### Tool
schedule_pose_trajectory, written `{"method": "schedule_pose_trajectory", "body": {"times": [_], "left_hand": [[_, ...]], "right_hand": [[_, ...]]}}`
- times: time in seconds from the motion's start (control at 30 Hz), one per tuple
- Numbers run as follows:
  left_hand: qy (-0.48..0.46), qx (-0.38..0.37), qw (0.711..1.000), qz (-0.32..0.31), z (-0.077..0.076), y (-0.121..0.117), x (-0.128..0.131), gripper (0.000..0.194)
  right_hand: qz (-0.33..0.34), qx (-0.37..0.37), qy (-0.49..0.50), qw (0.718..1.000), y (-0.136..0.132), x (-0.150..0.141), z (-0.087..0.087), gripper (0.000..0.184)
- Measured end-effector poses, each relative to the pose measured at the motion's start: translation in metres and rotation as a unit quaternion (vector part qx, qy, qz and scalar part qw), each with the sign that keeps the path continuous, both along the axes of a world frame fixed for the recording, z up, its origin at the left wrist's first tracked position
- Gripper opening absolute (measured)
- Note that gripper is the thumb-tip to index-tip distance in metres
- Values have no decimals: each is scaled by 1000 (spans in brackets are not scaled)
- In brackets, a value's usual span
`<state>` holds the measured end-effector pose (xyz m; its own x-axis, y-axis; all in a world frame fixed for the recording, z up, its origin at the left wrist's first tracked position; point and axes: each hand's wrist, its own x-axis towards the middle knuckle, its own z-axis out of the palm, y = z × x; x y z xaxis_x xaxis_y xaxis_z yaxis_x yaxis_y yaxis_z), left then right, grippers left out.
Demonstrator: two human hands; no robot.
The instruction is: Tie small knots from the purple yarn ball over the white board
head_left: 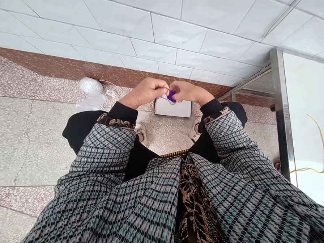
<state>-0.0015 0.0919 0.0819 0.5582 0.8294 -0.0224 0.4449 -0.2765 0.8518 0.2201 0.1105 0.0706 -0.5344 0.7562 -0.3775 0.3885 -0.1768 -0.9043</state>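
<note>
Both my hands are close together over a white box (pixel 172 109) on the floor. My right hand (pixel 187 91) is closed on a small purple yarn piece (pixel 171 96), partly covered by the fingers. Thumb and forefinger of my left hand (pixel 151 90) are pinched together at the left edge of that piece. What they pinch is too small to make out. A thin dark thread (pixel 169 101) hangs in a loop below the purple piece, in front of the box.
A ball of white yarn (pixel 90 86) lies left on the floor by a clear plastic bag (pixel 91 102) and loose white strands (pixel 113 94). At right stands a metal-framed table (pixel 283 117) with a yellow cord (pixel 323 151). A tiled wall (pixel 166 31) rises ahead.
</note>
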Motion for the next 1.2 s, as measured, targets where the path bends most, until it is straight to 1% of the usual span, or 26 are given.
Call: {"method": "schedule_pose_trajectory", "body": {"times": [0.03, 0.07, 0.1, 0.13, 0.2, 0.27, 0.3, 0.37, 0.4, 0.43, 0.47, 0.53, 0.57, 0.63, 0.7, 0.73, 0.77, 0.83, 0.9, 0.93, 0.97, 1.0, 1.03, 1.1, 1.17, 1.2], "left_hand": [[-3, 6, 999, 31, -1, 3, -2, 19], [-4, 11, 998, 60, -2, 5, -4, 19], [-2, 14, 996, 84, -4, 7, -4, 19], [1, 14, 995, 102, -5, 8, -4, 19], [9, 8, 995, 103, -6, 7, -1, 19], [17, -9, 999, 49, -6, 4, 3, 18], [19, -20, 1000, 9, -5, 2, 6, 17], [16, -36, 997, -70, -2, -3, 8, 17], [11, -36, 995, -93, 0, -4, 9, 17], [4, -33, 994, -100, 1, -5, 8, 18], [-4, -27, 995, -91, 2, -5, 7, 18], [-19, -16, 999, -43, 3, -2, 3, 18], [-23, -11, 1000, -12, 2, 0, 1, 18], [-25, -4, 999, 44, -1, 4, -3, 16], [-21, 0, 997, 79, -6, 8, -4, 15], [-19, -2, 996, 85, -9, 8, -4, 16], [-16, -5, 996, 84, -11, 9, -3, 16], [-9, -20, 998, 53, -13, 7, 1, 17], [0, -43, 999, -11, -12, 4, 5, 17], [5, -53, 998, -45, -10, 2, 6, 17], [7, -60, 995, -73, -7, 0, 7, 17], [7, -63, 994, -89, -5, -2, 7, 17], [4, -60, 994, -88, -2, -2, 7, 17], [-6, -43, 998, -44, 0, -1, 4, 16], [-11, -21, 999, 24, 0, 2, -1, 16], [-10, -12, 998, 53, -2, 4, -2, 16]], "right_hand": [[43, -19, 28, 999, -1, 2, 2, 35], [69, -33, 71, 995, -3, 4, 6, 35], [75, -41, 123, 989, -3, 6, 10, 35], [60, -43, 181, 981, -3, 7, 14, 37], [-20, -29, 292, 956, 0, 7, 20, 41], [-119, 3, 340, 933, 6, 7, 19, 40], [-156, 19, 330, 931, 9, 6, 16, 36], [-191, 40, 250, 949, 15, 3, 5, 29], [-181, 35, 194, 963, 16, 2, -1, 29], [-168, 34, 140, 975, 16, 2, -6, 30], [-144, 31, 91, 985, 15, 1, -8, 33], [-52, 11, 32, 998, 9, 1, -8, 37], [-1, -3, 30, 1000, 5, 2, -5, 38], [72, -20, 80, 994, -2, 4, 5, 37], [100, -22, 169, 980, -5, 5, 13, 36], [93, -17, 215, 972, -4, 5, 16, 37], [70, -6, 254, 965, -3, 5, 17, 37], [-17, 29, 294, 955, 3, 4, 16, 34], [-118, 66, 268, 954, 10, 2, 10, 27], [-153, 77, 231, 958, 13, 2, 6, 24], [-171, 82, 183, 965, 14, 1, 1, 23], [-168, 81, 128, 974, 15, 1, -3, 24], [-140, 74, 73, 985, 14, 1, -5, 27], [-40, 57, 3, 998, 9, 2, -6, 32], [60, 22, 13, 998, 2, 3, 0, 34], [82, 2, 42, 996, -1, 4, 4, 34]]}}
